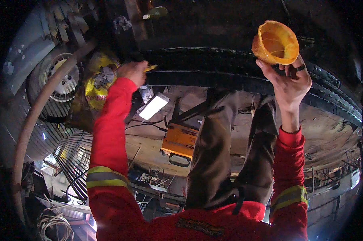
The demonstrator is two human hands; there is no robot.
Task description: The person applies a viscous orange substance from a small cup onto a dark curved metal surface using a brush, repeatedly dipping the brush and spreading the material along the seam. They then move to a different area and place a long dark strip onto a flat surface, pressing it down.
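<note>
Right hand gripping orange-yellow funnel at its rim, bowl showing empty, left hand closing fingers around small yellow object, beside yellow sack.

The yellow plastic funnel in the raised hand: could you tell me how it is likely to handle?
The yellow plastic funnel probably weighs little: the right hand lifts it by fingertips alone. Its glossy, stained wall may be slippery. Its round cone shape would likely roll if laid sideways.

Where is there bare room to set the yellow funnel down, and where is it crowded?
The right hand holds the yellow funnel. Bare tan floor lies right of the person's legs. Crowded: around the orange tool case and lamp, and by the left hand near the yellow bag.
</note>
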